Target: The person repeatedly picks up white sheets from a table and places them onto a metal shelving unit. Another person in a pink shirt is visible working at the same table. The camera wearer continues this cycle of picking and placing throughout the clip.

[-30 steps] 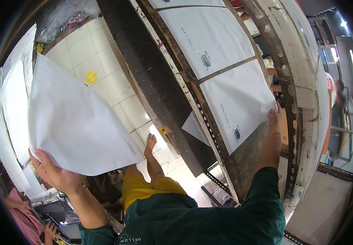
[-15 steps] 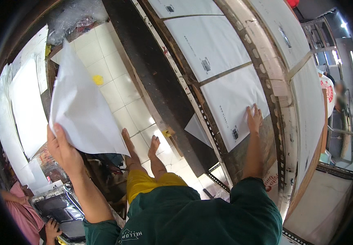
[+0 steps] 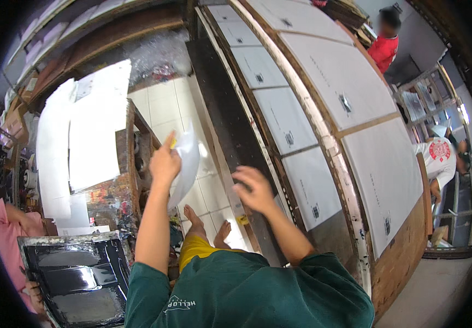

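One white sheet (image 3: 189,163) is hanging over the tiled floor (image 3: 162,103), the left hand (image 3: 165,165) gripping its edge; the right hand (image 3: 255,189) is hovering empty, so one-sided support is probably risking creases.

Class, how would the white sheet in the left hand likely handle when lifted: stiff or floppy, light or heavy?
The white sheet is probably floppy, since it bows rather than staying flat. It seems light for its size, as the left hand alone holds it.
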Demonstrator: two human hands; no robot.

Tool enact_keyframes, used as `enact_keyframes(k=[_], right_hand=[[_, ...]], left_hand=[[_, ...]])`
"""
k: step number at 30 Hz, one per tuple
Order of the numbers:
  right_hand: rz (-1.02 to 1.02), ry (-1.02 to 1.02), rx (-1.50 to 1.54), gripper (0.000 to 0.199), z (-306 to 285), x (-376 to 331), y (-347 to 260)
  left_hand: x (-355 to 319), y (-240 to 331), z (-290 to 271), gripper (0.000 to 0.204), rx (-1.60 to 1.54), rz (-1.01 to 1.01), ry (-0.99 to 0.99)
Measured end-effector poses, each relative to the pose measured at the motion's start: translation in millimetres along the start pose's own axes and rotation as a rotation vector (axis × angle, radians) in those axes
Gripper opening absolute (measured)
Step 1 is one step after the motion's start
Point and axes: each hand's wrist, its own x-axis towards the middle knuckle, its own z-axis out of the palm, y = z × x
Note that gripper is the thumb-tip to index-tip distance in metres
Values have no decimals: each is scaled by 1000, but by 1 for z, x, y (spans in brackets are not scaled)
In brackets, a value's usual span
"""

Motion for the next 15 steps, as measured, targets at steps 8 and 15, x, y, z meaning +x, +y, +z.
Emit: enact_keyframes(k=[8,15], right_hand=[[-185,-181,-79,36,85,74,-61],[-150,-98,-258,50,69,141,-57]], left_hand=[[38,7,29,31,-332,88,3],[49,58,-7,69,-184,130,-144]])
